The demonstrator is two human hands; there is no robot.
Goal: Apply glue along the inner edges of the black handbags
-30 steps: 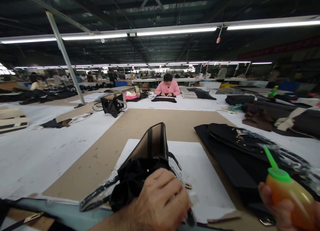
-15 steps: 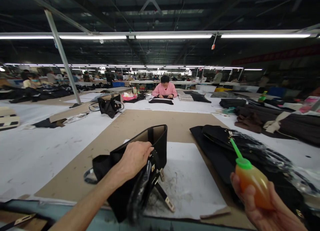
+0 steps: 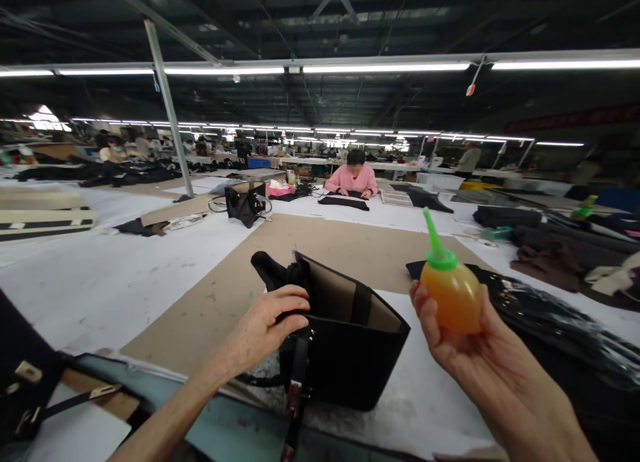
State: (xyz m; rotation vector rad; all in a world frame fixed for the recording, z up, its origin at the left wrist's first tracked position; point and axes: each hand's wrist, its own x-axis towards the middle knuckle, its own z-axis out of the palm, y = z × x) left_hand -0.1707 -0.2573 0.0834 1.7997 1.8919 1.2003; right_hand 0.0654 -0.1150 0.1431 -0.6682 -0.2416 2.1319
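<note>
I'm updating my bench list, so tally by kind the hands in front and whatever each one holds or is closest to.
Hands: 2, left hand and right hand
Bottles: 1, orange bottle in the right hand
Bags: 1, black bag at the left hand
Total: 4

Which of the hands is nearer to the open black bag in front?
Left. The left hand is at the open black bag, by the left end of its opening; the right hand is apart from it, to its right, holding the orange bottle.
</note>
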